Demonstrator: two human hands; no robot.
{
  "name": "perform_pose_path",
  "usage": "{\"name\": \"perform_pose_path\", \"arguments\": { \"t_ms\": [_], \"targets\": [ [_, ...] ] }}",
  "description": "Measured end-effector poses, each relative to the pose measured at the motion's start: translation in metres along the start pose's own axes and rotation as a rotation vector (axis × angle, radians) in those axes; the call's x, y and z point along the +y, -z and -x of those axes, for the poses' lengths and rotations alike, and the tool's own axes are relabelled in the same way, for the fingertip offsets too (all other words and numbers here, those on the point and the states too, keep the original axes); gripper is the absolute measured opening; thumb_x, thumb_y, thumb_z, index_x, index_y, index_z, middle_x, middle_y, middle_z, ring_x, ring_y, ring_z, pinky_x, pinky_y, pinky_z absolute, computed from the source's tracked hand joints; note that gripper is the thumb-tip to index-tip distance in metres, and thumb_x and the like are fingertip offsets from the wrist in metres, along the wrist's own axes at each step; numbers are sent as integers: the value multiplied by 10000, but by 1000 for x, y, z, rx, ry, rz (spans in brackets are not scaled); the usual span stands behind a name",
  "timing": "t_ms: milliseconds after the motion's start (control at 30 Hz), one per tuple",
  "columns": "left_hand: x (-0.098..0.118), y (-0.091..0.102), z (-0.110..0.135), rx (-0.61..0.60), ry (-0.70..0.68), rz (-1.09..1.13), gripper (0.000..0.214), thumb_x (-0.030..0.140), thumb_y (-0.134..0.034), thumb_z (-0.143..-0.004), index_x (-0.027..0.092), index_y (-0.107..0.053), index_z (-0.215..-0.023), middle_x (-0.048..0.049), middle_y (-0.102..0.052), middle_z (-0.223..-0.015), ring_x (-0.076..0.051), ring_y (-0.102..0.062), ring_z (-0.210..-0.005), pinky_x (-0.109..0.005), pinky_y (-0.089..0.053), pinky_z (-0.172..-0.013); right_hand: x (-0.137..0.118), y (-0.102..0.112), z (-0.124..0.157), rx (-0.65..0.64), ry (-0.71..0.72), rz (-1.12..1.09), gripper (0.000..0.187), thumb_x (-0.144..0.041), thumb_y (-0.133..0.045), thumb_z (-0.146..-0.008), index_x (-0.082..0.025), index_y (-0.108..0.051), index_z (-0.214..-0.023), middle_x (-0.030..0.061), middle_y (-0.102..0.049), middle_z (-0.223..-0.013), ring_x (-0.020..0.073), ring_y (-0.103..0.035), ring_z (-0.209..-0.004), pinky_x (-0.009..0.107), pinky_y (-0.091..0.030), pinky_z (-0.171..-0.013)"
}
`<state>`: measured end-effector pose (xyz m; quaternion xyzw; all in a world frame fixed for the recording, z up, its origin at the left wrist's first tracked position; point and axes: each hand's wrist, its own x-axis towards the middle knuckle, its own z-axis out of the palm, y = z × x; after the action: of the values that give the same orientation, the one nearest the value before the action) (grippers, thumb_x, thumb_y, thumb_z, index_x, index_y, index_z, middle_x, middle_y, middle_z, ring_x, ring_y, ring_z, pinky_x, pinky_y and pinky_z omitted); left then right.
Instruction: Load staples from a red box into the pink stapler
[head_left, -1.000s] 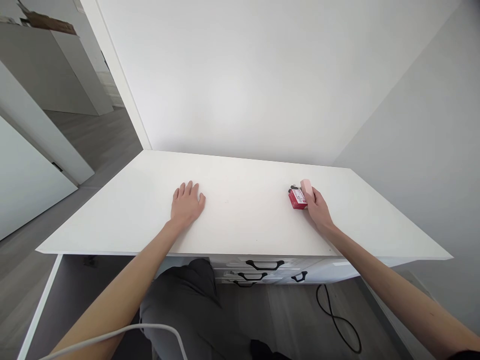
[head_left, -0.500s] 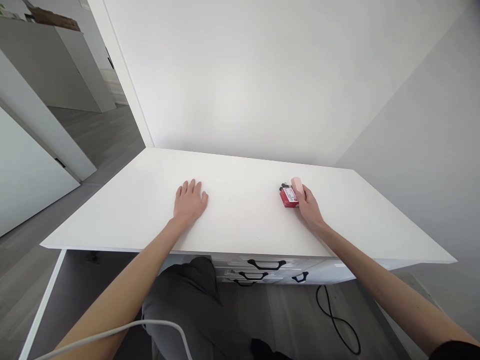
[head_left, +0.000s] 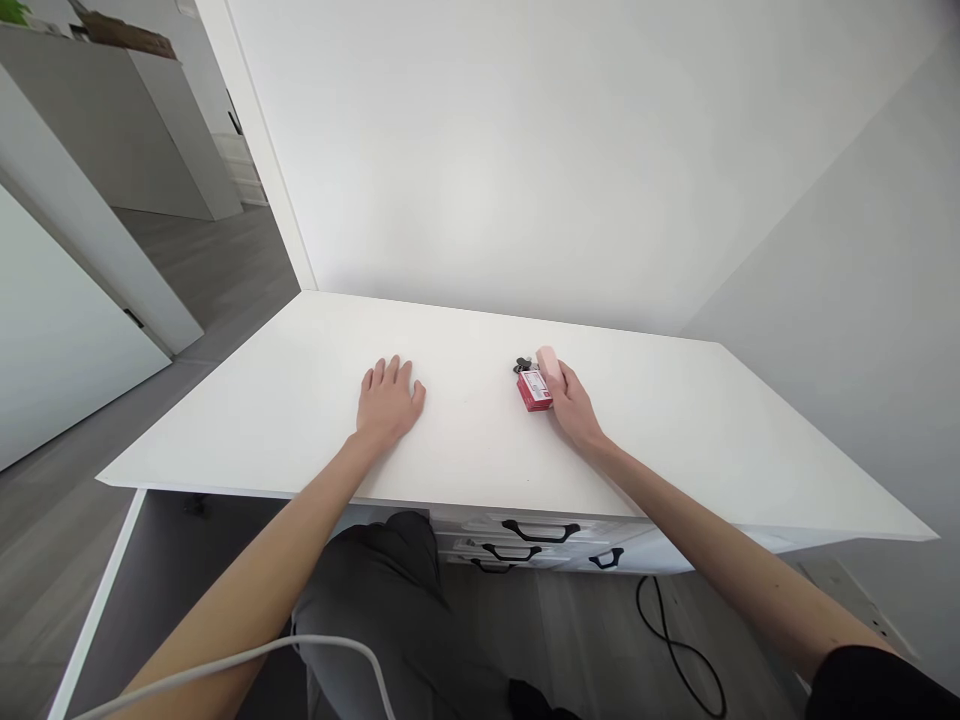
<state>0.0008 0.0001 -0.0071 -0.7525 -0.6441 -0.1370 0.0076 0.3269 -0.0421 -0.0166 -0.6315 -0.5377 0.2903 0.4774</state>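
My left hand (head_left: 390, 403) lies flat on the white tabletop (head_left: 465, 440), fingers spread, holding nothing. On the right, my right hand (head_left: 574, 405) is closed around a pale pink rectangular block (head_left: 550, 368), whose exact kind I cannot make out. Directly left of it, against the block and fingers, is a small stack of red boxes (head_left: 535, 392) with a white label on top. A small black object (head_left: 523, 366) sits just behind the boxes, too small to name. Whether my fingers also grip the boxes is hidden.
Below the top are drawers with black handles (head_left: 540, 530) and an open compartment (head_left: 195, 540) at the left. A white cable (head_left: 330, 640) crosses near my left forearm. A black cable (head_left: 675, 640) lies on the floor. A white wall (head_left: 480, 150) rises behind.
My right hand has slid left across the tabletop, and the pink block, red boxes and black object have moved left with it. My left hand stays in place; the view shifts slightly.
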Motion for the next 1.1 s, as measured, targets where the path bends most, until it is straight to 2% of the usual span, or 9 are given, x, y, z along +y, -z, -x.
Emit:
{"name": "perform_pose_path", "arguments": {
  "t_ms": [200,333,400,500,633,767,900,1100],
  "targets": [
    [2,2,2,0,-1,-23,634,382,-275,-1067,102,-484,-1597,-140,-385,-1736,-350,-294,-1631,-507,-233,-1336,-28,-35,11,-72,-13,-68,646,-576,-483,-1018,-273,-478,-1589,82,-599,-1581,314,-583,-1404,484,-453,-1186],
    [2,1,2,-3,4,-10,629,377,-280,-1066,103,-486,-1594,-148,-377,-1740,-348,-292,-1633,-515,-239,-1335,-36,-49,18,-124,-5,-115,644,-625,-471,-1028,-308,-482,-1589,59,-584,-1599,293,-575,-1418,470,-451,-1200],
    [2,0,2,1,2,-4,620,379,-284,-1066,118,-491,-1589,-146,-379,-1739,-349,-296,-1631,-529,-247,-1331,-33,-50,15,-107,-35,-136,676,-671,-451,-1026,-312,-475,-1599,53,-537,-1645,280,-537,-1466,457,-422,-1234],
    [0,-2,2,11,-7,5,614,384,-286,-1067,127,-494,-1584,-146,-387,-1735,-357,-298,-1629,-539,-247,-1327,-23,-47,2,-15,-61,-112,711,-698,-400,-1025,-285,-481,-1598,69,-488,-1685,261,-481,-1521,436,-388,-1260],
    [-1,-4,2,29,-17,23,597,383,-306,-1067,149,-502,-1580,-145,-407,-1724,-365,-308,-1624,-559,-260,-1317,-12,-40,-24,64,-14,-37,663,-680,-322,-1037,-257,-607,-1459,99,-652,-1521,253,-542,-1451,418,-398,-1212],
    [-1,-4,1,39,-13,22,577,388,-332,-1066,188,-507,-1578,-121,-430,-1714,-357,-319,-1620,-556,-263,-1317,-9,-37,-44,37,-25,-21,624,-667,-332,-1032,-245,-645,-1369,103,-755,-1360,273,-595,-1363,424,-407,-1166],
    [0,-2,2,24,-6,9,576,394,-319,-1072,194,-503,-1581,-109,-423,-1719,-347,-311,-1626,-547,-265,-1320,-10,-39,-54,-1,-6,-6,621,-679,-331,-1030,-250,-660,-1335,102,-770,-1330,288,-603,-1335,437,-402,-1159],
    [3,1,1,-3,-4,-38,593,373,-307,-1071,125,-503,-1572,-154,-418,-1715,-370,-310,-1622,-548,-260,-1322,-9,-40,-56,-21,-5,-13,627,-695,-323,-1033,-256,-668,-1318,96,-779,-1310,292,-607,-1332,444,-403,-1152]
  ]
}}
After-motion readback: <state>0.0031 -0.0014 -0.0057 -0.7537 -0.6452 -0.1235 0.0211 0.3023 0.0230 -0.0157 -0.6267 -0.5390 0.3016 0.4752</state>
